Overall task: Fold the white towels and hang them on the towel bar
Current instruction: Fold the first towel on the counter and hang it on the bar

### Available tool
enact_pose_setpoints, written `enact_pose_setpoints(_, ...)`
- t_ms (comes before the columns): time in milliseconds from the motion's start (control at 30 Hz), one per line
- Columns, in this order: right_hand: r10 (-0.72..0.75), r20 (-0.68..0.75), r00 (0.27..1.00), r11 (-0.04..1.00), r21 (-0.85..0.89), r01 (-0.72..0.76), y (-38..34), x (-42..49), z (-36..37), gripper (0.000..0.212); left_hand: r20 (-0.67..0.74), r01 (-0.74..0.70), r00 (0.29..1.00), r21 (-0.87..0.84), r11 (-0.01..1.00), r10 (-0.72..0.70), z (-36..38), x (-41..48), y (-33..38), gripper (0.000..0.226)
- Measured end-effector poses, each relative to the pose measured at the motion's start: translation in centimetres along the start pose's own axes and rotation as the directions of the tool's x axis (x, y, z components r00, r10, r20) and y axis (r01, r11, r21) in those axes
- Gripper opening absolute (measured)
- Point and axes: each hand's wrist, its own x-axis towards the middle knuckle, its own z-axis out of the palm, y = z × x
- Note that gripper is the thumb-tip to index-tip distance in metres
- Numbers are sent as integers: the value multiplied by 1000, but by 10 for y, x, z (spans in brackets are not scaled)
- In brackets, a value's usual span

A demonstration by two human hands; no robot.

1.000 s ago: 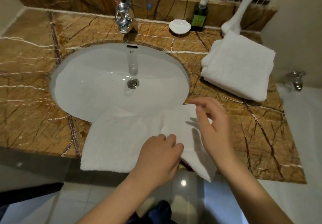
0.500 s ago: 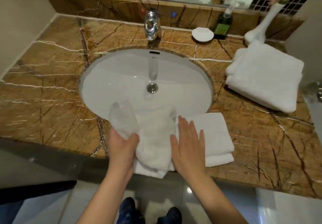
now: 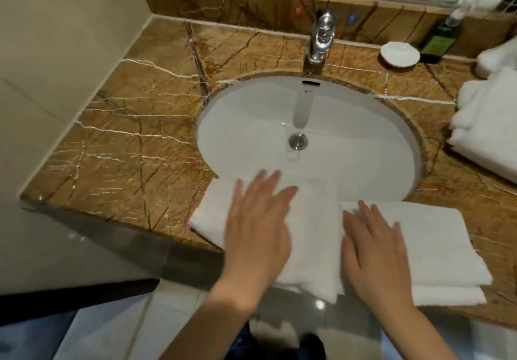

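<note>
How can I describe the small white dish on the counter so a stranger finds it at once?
Find the oval white sink in the brown marble counter, then the chrome faucet behind it. To the right of the faucet, near the back ledge, sits the small white dish. It is shallow and round, unlike the tall dark green bottle beside it.
</note>
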Motion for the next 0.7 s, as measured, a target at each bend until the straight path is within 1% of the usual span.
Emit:
enact_pose_setpoints(33, -14, 41, 999, 999, 53, 12, -10, 2, 4, 54, 101, -13, 995, -24, 1000, 16, 9, 7, 0, 44)
enact_pose_setpoints(67, -22, 72, 997, 998, 61, 18, -18, 2, 9, 58, 197, -5, 980, -22, 1000, 9, 19, 11, -4, 53)
enact_pose_setpoints(100, -21, 75, 997, 999, 38, 18, -22, 2, 16, 62, 265, -1, 964, 16, 1000, -3, 30, 12, -13, 68)
enact_pose_setpoints(133, -6, 67, 998, 1000, 5, 6, -23, 2, 21, 64, 310, -7, 951, 75, 997, -17, 38, 11, -23, 78)
enact_pose_setpoints(167, 17, 54, 998, 1000, -18, -16, -23, 2, 24, 63, 320, -15, 947, 117, 993, -23, 42, 9, -33, 78)
enact_pose_setpoints(267, 77, 17, 997, 997, -33, -76, -23, -1, 23, 60, 355, -16, 933, 188, 982, -53, 35, 5, -59, 64)
enact_pose_setpoints(400, 94, 9, 996, 995, -36, -93, -15, -2, 23, 60, 304, 0, 947, 327, 945, -105, 18, 0, -102, 63)
enact_pose_setpoints(567, 178, 27, 984, 983, -41, -176, 12, -3, 13, 61, 296, -1, 947, 389, 921, -124, -4, 2, -146, 64)
enact_pose_setpoints(700, 217, 69, 974, 976, -48, -214, 29, -3, 0, 65, 277, 50, 944, 419, 907, -180, -15, 12, -157, 64)
